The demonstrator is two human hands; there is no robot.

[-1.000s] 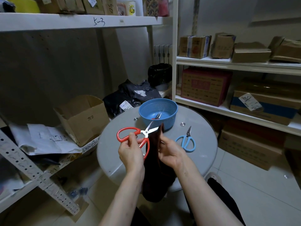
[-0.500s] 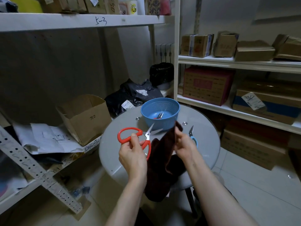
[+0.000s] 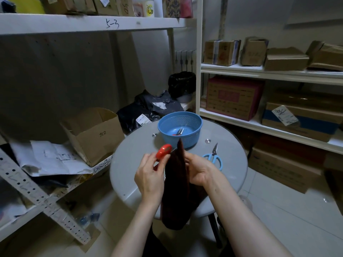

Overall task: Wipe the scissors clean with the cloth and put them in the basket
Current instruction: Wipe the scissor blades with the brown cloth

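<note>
My left hand (image 3: 148, 175) grips red-handled scissors (image 3: 163, 151) by the handles, held edge-on above the round grey table (image 3: 130, 164). Their blades are hidden inside a dark brown cloth (image 3: 178, 182), which my right hand (image 3: 198, 171) holds folded around them; the cloth hangs down past the table's front edge. A blue basket (image 3: 179, 127) stands at the back of the table with another pair of scissors (image 3: 179, 131) lying inside. Blue-handled scissors (image 3: 213, 156) lie on the table to the right of my right hand.
An open cardboard box (image 3: 92, 134) and papers (image 3: 52, 158) sit on the low shelf at left. Black bags (image 3: 148, 110) lie behind the table. White shelves with several boxes (image 3: 233, 97) line the right wall. Tiled floor (image 3: 287, 219) lies to the right.
The red scissors have turned from flat to edge-on, and their blades have gone into the cloth. My right hand has moved back left, uncovering the blue-handled scissors.
</note>
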